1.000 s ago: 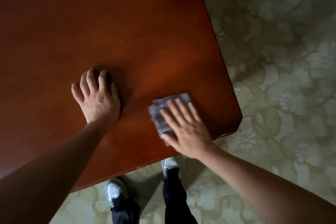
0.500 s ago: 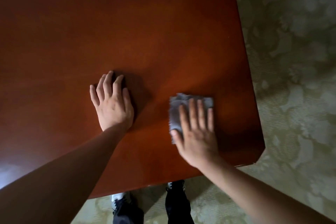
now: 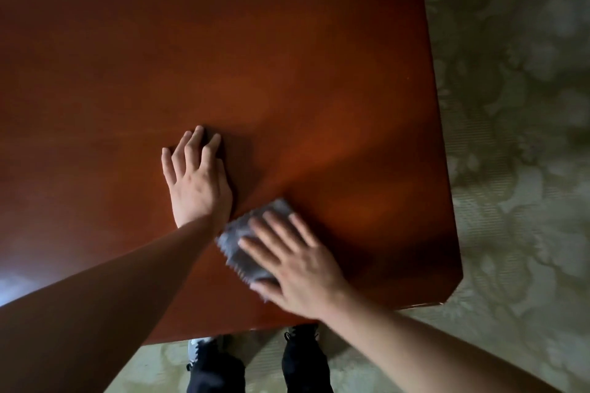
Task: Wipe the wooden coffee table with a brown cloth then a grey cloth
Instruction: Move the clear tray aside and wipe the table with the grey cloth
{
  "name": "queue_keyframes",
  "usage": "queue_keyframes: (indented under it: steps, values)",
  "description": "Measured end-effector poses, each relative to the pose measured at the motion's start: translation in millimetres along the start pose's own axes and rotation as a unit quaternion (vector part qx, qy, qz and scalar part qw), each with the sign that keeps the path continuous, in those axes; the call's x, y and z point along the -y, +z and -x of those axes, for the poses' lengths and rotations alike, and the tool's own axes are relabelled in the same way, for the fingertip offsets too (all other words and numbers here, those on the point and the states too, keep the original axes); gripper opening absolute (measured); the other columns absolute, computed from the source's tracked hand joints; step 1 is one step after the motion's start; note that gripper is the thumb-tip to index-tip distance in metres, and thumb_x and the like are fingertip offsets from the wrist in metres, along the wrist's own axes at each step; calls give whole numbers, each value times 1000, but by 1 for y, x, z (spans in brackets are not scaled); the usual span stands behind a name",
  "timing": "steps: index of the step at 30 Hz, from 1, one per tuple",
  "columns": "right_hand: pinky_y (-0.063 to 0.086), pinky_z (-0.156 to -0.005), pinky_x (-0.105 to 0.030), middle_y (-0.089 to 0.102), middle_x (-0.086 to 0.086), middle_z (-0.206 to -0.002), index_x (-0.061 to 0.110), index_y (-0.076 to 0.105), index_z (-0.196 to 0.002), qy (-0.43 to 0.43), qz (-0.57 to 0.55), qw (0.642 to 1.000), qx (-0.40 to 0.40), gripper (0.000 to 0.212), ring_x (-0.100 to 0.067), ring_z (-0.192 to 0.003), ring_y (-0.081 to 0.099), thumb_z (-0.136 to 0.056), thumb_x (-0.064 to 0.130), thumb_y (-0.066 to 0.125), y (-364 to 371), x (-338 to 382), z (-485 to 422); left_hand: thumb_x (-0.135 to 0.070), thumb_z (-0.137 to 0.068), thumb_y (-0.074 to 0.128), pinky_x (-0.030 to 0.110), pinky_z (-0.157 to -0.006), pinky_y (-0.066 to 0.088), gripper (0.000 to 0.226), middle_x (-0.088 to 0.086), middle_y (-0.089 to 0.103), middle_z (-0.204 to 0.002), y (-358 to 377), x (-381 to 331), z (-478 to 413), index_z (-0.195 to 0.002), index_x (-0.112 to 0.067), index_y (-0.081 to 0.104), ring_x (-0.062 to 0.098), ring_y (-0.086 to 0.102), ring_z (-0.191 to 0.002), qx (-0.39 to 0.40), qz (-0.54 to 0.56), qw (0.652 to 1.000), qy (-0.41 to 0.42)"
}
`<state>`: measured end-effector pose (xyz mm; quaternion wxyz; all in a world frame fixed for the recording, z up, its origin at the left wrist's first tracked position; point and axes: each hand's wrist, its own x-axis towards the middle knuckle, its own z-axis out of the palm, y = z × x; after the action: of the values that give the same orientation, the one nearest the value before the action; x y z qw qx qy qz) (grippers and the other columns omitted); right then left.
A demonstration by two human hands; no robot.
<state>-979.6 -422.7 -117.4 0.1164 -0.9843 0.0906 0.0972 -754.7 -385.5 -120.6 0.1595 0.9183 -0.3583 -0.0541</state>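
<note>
Pressing grey cloth (image 3: 245, 242) | under right hand (image 3: 300, 268) fingers (image 3: 274, 230) | coffee table (image 3: 287, 57)

Right hand (image 3: 298, 268) flat on grey cloth (image 3: 247, 242) (left hand (image 3: 198, 182) beside) on wooden coffee table (image 3: 223, 41)

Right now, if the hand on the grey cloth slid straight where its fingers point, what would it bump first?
Probably the left hand, flat on the table just beyond the grey cloth.
</note>
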Motion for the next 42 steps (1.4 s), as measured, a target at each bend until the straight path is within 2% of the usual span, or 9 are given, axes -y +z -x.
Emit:
queue_keyframes:
  steps: [4, 9, 12, 21, 24, 28, 34, 38, 42]
  values:
    - [16, -127, -59, 19, -9, -173, 24, 32, -164, 155, 7, 986, -52, 77, -31, -162, 11, -101, 67, 41, -21, -85, -2, -20, -102, 42, 57, -128, 10, 44, 8, 39, -162, -1, -2, 1, -145, -18, 51, 28, 25, -155, 7, -18, 1000, -1]
    - [9, -127, -62, 10, -18, -174, 19, 14, -168, 350, 34, 935, -37, 82, -36, -161, 8, -104, 70, 21, -42, -181, 22, -27, -105, 37, 58, -128, 9, 44, 9, 38, -162, -1, -1, 0, -146, -17, 49, 28, 22, -157, 20, -42, 999, -3]
    - [8, -127, -64, 9, -21, -173, 16, 12, -167, 398, 25, 916, -36, 84, -38, -161, 6, -104, 70, 16, -44, -195, 27, -34, -107, 35, 57, -128, 8, 45, 10, 37, -163, -1, -3, 1, -146, -17, 48, 28, 21, -157, 26, -52, 998, -5]
    - [8, -127, -63, 9, -22, -173, 11, 19, -166, 320, 32, 947, -6, 83, -39, -161, 2, -103, 65, 26, -44, -102, -46, -39, -100, 58, 55, -126, 17, 44, 10, 46, -155, -7, 4, -3, -139, -17, 57, 32, 36, -148, 0, 13, 1000, -9]
    - [8, -126, -63, 9, -19, -174, 15, 22, -166, 251, 7, 968, -7, 84, -37, -161, 0, -101, 66, 34, -40, -42, -85, -43, -97, 54, 56, -119, 26, 45, 11, 49, -149, -20, 32, -23, -134, -18, 60, 37, 41, -138, -8, -6, 1000, -29]
    - [8, -126, -63, 9, -15, -174, 19, 24, -166, 162, -16, 987, -12, 83, -35, -162, -4, -101, 69, 36, -34, 23, -125, -37, -101, 47, 59, -122, 20, 42, 11, 42, -155, -37, 75, -63, -140, -20, 52, 35, 33, -145, -8, -37, 997, -68]
    - [10, -129, -57, 17, -5, -174, 30, 31, -164, 120, 1, 992, -28, 72, -26, -162, 8, -104, 69, 32, -36, -6, -113, -39, -106, 39, 60, -126, 11, 51, 10, 31, -167, -17, 58, -95, -152, -17, 40, 30, 23, -156, -20, -48, 993, -108]
    - [17, -126, -61, 23, -12, -172, 23, 32, -163, 228, 43, 972, -33, 68, -34, -159, 20, -105, 59, 29, -33, -72, -77, -39, -107, 35, 61, -126, 11, 50, 11, 29, -168, -11, 57, -93, -153, -17, 37, 30, 21, -157, -24, -62, 992, -111]
    - [16, -125, -65, 13, -15, -173, 21, 11, -167, 408, 27, 913, -7, 68, -36, -160, 15, -108, 56, 12, -39, -136, -9, -39, -108, 35, 62, -125, 12, 50, 12, 30, -168, -13, 57, -93, -153, -16, 38, 31, 21, -157, -19, -61, 992, -105]
